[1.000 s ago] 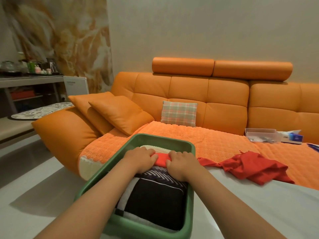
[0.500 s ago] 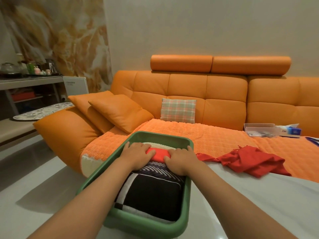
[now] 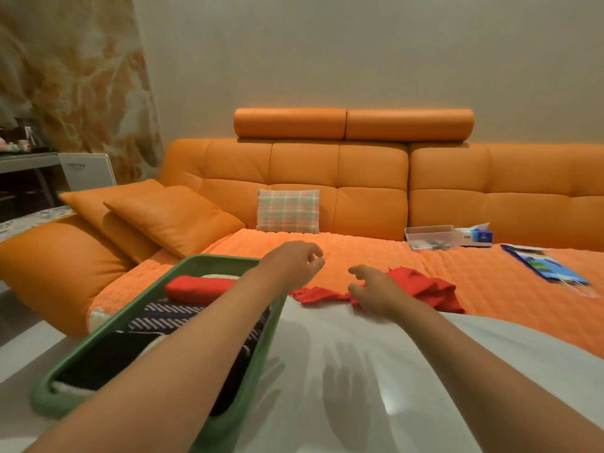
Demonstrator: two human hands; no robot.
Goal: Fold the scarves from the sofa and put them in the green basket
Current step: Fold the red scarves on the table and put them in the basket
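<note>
The green basket (image 3: 98, 335) stands at the sofa's near left edge. In it lie a folded red scarf (image 3: 196, 287) at the far end and a black-and-white striped scarf (image 3: 163, 318) nearer me. A crumpled red scarf (image 3: 421, 286) lies on the orange sofa cover (image 3: 376, 253), right of the basket. My right hand (image 3: 372, 289) rests on its left part, lower fingers curled into the cloth and index finger stretched out. My left hand (image 3: 294, 263) hovers past the basket's right rim with loosely curled fingers, holding nothing.
Orange cushions (image 3: 170, 217) lean at the left and a plaid pillow (image 3: 288, 210) stands against the backrest. A clear plastic box (image 3: 429, 237), a tissue pack (image 3: 475, 236) and a blue packet (image 3: 545, 268) lie at the right. A white sheet (image 3: 343, 371) covers the near surface.
Both hands have left the folded red scarf in the basket and moved right. My right hand has landed on the crumpled red scarf. The view has swung to the right.
</note>
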